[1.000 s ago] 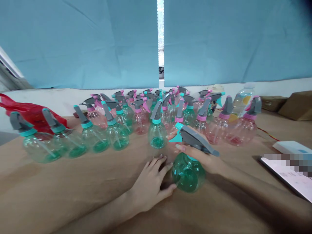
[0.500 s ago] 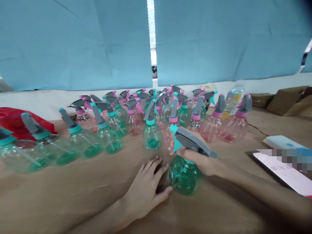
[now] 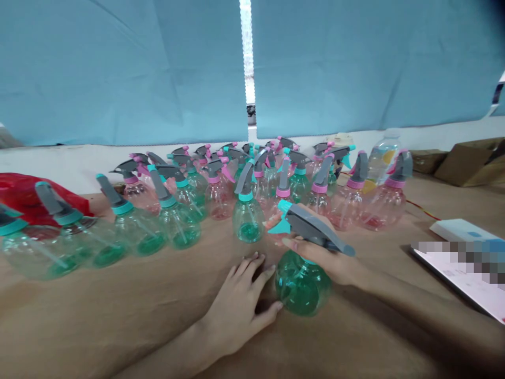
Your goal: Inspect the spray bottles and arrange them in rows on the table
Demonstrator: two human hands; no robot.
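My right hand point(image 3: 335, 258) grips a green spray bottle point(image 3: 302, 284) around its neck, just under the grey and teal trigger head. The bottle leans, its trigger pointing to the left and its base toward me. Flat on the brown table point(image 3: 165, 310) lies my left hand point(image 3: 236, 305), fingers spread and holding nothing, its thumb and forefinger close beside the bottle's left side. Whether the thumb touches the bottle I cannot tell. Just beyond my left fingertips stands another green spray bottle point(image 3: 248, 218) with a teal collar, upright.
Rows of green and pink spray bottles point(image 3: 381, 205) line the back and left. A red plastic bag point(image 3: 43, 197) lies far left. On the right are a phone point(image 3: 461, 279), a white box point(image 3: 465, 231), a clear bottle point(image 3: 384, 155) and a cardboard box point(image 3: 471, 160).
The view has shifted slightly. My right hand still holds the green spray bottle, its trigger head tipped slightly differently. My left hand stays flat on the table.
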